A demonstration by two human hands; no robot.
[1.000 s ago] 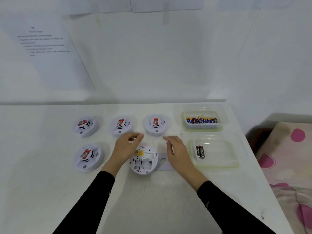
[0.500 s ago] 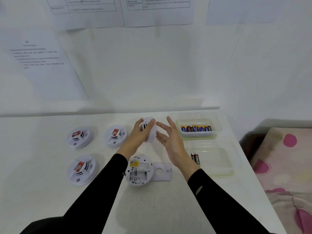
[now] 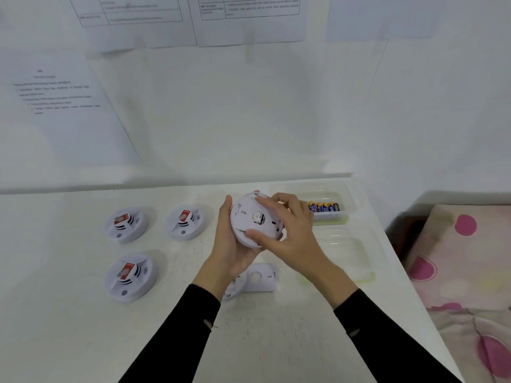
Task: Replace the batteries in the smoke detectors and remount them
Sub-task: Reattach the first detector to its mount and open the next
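Since half a second ago the smoke detector point(image 3: 249, 219) has left the back row on the desk point(image 3: 276, 341) and been turned over between the hands. The left hand point(image 3: 232, 252) cups it from below, fingers curled round its left rim. The right hand point(image 3: 293, 236) grips it from the right, fingers bent over the upper edge and thumb pressed on the near rim.

It is held off the desk, its back facing up at the camera at a tilt and its domed front turned into the left palm. As a round disc it has no long axis.

This looks like the opening step: twisting the back off to reach the battery bay. That likely calls for counter-rotating the hands while the left holds firm.

Just below the held detector lies an opened detector point(image 3: 235, 288), largely hidden by the left wrist, with a loose mounting bracket point(image 3: 260, 277) alongside. To its right sits a clear tray point(image 3: 331, 217) of fresh batteries point(image 3: 325, 207). Well to its left, three more detectors point(image 3: 185, 221) rest face up.
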